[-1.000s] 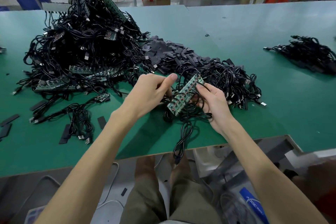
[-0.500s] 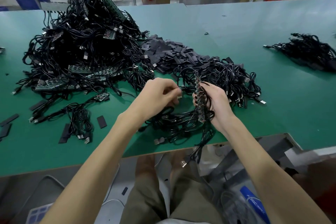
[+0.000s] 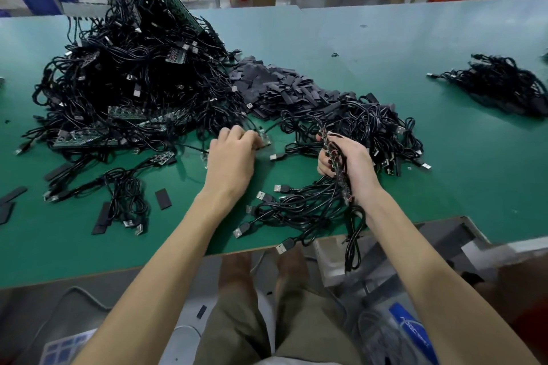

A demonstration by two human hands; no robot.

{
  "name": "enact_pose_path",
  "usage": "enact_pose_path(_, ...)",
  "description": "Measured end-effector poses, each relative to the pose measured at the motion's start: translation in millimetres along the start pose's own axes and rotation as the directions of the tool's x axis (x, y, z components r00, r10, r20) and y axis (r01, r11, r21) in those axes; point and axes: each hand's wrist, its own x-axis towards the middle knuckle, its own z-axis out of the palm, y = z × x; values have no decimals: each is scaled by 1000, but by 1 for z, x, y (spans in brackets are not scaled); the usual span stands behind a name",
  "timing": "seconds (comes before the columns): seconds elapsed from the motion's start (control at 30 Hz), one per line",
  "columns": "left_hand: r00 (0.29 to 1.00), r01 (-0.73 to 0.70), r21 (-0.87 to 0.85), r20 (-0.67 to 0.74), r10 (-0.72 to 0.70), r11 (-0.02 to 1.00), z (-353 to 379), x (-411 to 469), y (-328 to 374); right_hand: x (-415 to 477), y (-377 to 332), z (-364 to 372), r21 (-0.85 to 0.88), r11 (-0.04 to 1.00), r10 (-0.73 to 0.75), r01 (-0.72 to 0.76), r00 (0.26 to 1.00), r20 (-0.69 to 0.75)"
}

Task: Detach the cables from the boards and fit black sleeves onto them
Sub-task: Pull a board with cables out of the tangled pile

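The narrow green circuit board [image 3: 327, 142] stands nearly on edge inside the right hand [image 3: 355, 169], close to the middle of the desk's near edge. That hand's grip is clamped on it, with fingers curled round the long side and the palm behind. Its upper end pokes out above the fingers and its lower end shows at the wrist. Seen edge-on, the board is a thin strip studded with small red and dark parts. A bunch of thin black USB cables [image 3: 299, 207] spills from it across the green desk [image 3: 444, 172] toward the near edge, silver plugs fanned out, and one loop [image 3: 354, 246] hangs over that edge. The left hand [image 3: 232, 157] lies knuckles-up toward the desk's left side, well apart from the board. Its fingers curl down at a small pale piece [image 3: 264, 139] with a cable on it. The fingertips are hidden, so I cannot tell whether this grip is closed on anything. Past both hands toward the far edge lies a heap of flat black sleeves [image 3: 281, 89]. Toward the far left corner rises a tall tangle of cabled boards [image 3: 133, 83], and a smaller bundle of black cables [image 3: 504, 86] lies at the right edge. The board's face is turned away and cannot be read.
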Motion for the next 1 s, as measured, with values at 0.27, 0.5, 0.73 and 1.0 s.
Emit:
enact_pose_path(0.27, 988, 140, 44, -69, -137, 989, 0, 16, -18, -1, -4, 0, -13, 1000, 12, -11, 999, 44)
enact_pose_path(0.5, 955, 298, 180, -59, -292, 937, -1, 39, -38, -3, -5, -4, 102, 994, 5, -25, 981, 194)
enact_pose_path(0.73, 977, 212, 151, -18, -211, 966, 7, 29, -31, 3, -5, -10, 225, 974, 1, -38, 987, 162)
enact_pose_path(1.0, 997, -79, -167, -3, 79, 983, 17, 7, 18, 2, -4, -7, 260, 963, 22, -76, 979, 203)
